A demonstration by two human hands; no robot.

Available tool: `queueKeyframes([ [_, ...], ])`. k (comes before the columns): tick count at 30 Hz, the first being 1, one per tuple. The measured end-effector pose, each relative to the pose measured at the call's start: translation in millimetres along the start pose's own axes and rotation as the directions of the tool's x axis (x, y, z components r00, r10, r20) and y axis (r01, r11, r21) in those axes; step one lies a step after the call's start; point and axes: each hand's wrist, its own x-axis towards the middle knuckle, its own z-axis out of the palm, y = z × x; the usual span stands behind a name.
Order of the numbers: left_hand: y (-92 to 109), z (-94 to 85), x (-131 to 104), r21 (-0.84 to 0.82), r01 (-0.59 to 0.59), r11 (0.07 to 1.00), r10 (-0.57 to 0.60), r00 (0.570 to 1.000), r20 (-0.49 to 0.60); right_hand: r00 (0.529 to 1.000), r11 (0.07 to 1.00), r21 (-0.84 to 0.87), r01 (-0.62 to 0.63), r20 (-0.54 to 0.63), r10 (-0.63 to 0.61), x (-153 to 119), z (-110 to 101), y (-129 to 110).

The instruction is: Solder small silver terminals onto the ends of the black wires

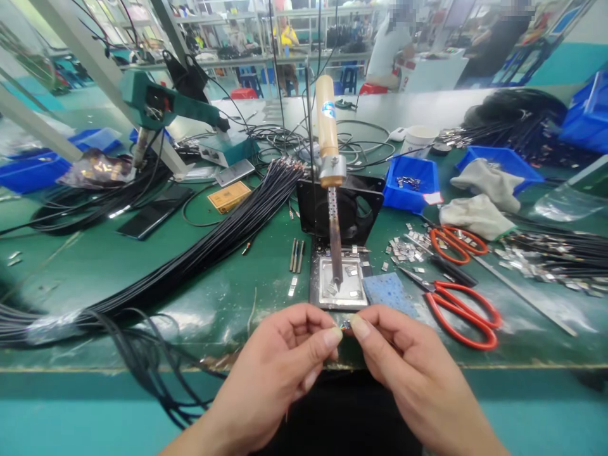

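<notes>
My left hand (304, 351) is closed, its thumb and fingers pinching thin coloured wires (344, 325). The fingers hide most of the cable they come from. Close beside it, my right hand (399, 351) pinches a small metal connector (348, 323), which meets the wires between my two thumbs. Just beyond the hands, a soldering iron (327, 133) with a wooden handle is held tip down over a shallow metal tray (323, 297). A few small connectors (351, 271) lie in that tray. A blue sponge (390, 292) is to its right.
Orange-handled scissors (468, 313) and a second pair (458, 244) lie right, near loose connectors (403, 249). A bundle of black cables (190, 263) crosses the left side. A black fan (363, 209) stands behind the iron. Farther back are a blue bin (411, 196) and gloves (475, 215).
</notes>
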Motion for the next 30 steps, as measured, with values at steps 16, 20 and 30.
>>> queueKeyframes([
  [16,-2.0,-3.9,-2.7,0.054,0.05,0.997,-0.05,0.999,0.0,0.998,0.996,-0.068,0.06,-0.023,-0.061,-4.3,-3.0,6.0],
  [20,-1.1,-2.4,-0.3,0.028,-0.001,1.0,0.002,1.0,-0.003,0.998,0.997,-0.065,0.052,-0.028,-0.054,-4.9,-2.3,6.0],
  [30,0.1,2.1,1.3,0.069,-0.005,0.998,0.006,1.0,-0.021,0.998,0.997,-0.072,0.041,-0.036,-0.044,-5.3,-2.2,5.3],
])
